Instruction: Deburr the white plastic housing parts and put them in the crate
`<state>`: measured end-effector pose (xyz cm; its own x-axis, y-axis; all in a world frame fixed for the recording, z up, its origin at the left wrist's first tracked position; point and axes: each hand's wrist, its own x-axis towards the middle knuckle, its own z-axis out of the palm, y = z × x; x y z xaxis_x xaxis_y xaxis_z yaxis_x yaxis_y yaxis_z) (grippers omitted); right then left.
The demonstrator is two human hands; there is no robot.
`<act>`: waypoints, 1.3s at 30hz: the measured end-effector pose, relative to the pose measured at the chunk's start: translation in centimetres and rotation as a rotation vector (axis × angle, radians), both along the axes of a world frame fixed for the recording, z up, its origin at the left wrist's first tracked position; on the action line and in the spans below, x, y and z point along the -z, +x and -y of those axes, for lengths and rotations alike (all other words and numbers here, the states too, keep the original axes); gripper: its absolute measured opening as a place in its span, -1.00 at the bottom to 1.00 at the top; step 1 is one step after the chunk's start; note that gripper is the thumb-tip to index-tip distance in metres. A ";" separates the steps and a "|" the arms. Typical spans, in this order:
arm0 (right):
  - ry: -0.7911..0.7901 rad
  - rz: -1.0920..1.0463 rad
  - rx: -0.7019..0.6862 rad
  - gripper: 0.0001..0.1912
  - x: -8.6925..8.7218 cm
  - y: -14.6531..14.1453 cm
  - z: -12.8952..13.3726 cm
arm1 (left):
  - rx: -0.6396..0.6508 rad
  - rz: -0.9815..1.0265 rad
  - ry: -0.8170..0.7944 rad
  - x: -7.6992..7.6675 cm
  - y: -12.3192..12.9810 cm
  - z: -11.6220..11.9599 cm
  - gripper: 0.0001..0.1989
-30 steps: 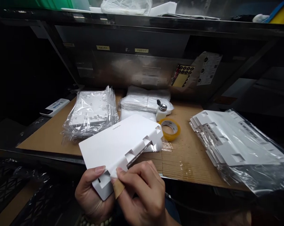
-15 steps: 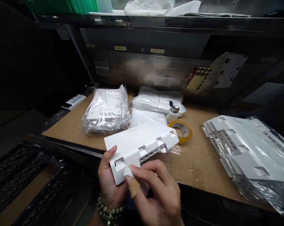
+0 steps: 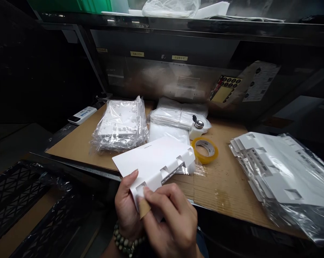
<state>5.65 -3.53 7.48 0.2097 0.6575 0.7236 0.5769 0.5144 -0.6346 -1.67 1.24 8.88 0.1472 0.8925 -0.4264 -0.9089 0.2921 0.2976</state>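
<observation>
My left hand (image 3: 129, 204) is closed on the near left corner of a white plastic housing panel (image 3: 151, 154), thumb on top. The panel is tilted, with square notches and a row of port openings along its edge. My right hand (image 3: 172, 218), a tan bandage on its thumb, pinches a small white wipe (image 3: 140, 192) against that edge, beside the nearest notch. Most of the wipe is hidden by the fingers. Just beyond the panel lie a roll of yellowish tape (image 3: 214, 152) and a white pump bottle (image 3: 196, 133) with its metal lid flipped up.
Bagged white panels (image 3: 119, 122) are stacked at the back left. More panels (image 3: 280, 168) lie on plastic bags at the right. Folded clear bags (image 3: 169, 114) rest at the back of the cardboard-covered table (image 3: 231, 200). A black crate (image 3: 14, 193) stands low at the left.
The panel has shifted left and its notched edge has tipped further round. My right hand has moved left with the wipe, closer to the notch.
</observation>
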 end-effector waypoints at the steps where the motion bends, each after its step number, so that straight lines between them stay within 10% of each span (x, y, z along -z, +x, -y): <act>1: -0.019 -0.020 0.020 -0.81 -0.1 0.6 0.0 | -0.060 -0.027 -0.065 -0.3 0.0 -0.2 -0.57; 5: -0.004 -0.155 0.233 -0.81 -0.2 4.9 -0.2 | -0.177 -0.107 -0.196 -1.3 -1.2 -1.4 -0.60; 12: 0.024 -0.457 0.524 -0.89 1.7 10.3 -0.2 | 0.167 0.027 0.058 1.2 -5.2 -2.8 -0.28; 20: -0.129 -0.764 0.485 -0.70 3.2 11.1 -0.1 | 0.440 0.380 0.493 2.9 -6.1 -3.3 -0.39; 26: -0.346 -1.132 0.180 -0.57 3.4 11.3 -0.2 | 0.526 0.554 0.663 5.2 -4.9 -2.8 -0.31; 39: -0.495 -1.336 0.089 -0.42 3.8 10.9 0.7 | 0.287 -0.015 0.172 10.3 -8.3 -2.4 -0.26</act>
<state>16.57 -4.18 3.69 0.5929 0.7282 -0.3437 -0.5693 0.0772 -0.8185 -9.99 3.62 -1.42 0.3977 0.8748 -0.2768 -0.7920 0.4796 0.3779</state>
